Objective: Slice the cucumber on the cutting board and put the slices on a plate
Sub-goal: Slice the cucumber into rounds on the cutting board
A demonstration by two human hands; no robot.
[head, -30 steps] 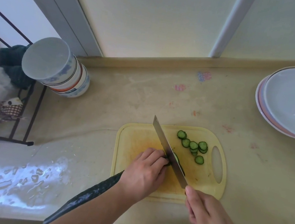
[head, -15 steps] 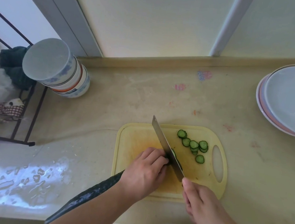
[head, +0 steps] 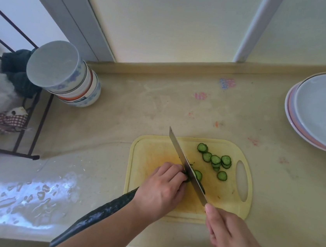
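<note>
Plainly the slicing step is in hand, and nothing has yet gone to a plate. The left hand (head: 162,190) lies over the cucumber (head: 94,217), its fingers (head: 173,168) curled down on the cut end to pin it to the yellow cutting board (head: 155,149), which sits near the front edge of the worktop (head: 150,105). The long dark uncut part runs back from the board's front-left corner, past the front edge of the worktop. The right hand (head: 232,237) grips the handle of the knife (head: 184,162), fingers wrapped round it, and the blade stands slantwise across the board, touching the cut end just beside the left fingertips.

The next move probably calls for the left hand to slide back along the cucumber a little before the blade comes down again, keeping the fingertips tucked clear of the edge.

By count: one cucumber, one knife, one board. About eight slices (head: 216,160) lie in a loose cluster toward the board's handle hole, some overlapping, so the number is uncertain. Two stacked plates (head: 322,109) wait at the right edge of the worktop, well apart from the board, and a stack of upturned bowls (head: 62,71) stands at the back-left corner.
</note>
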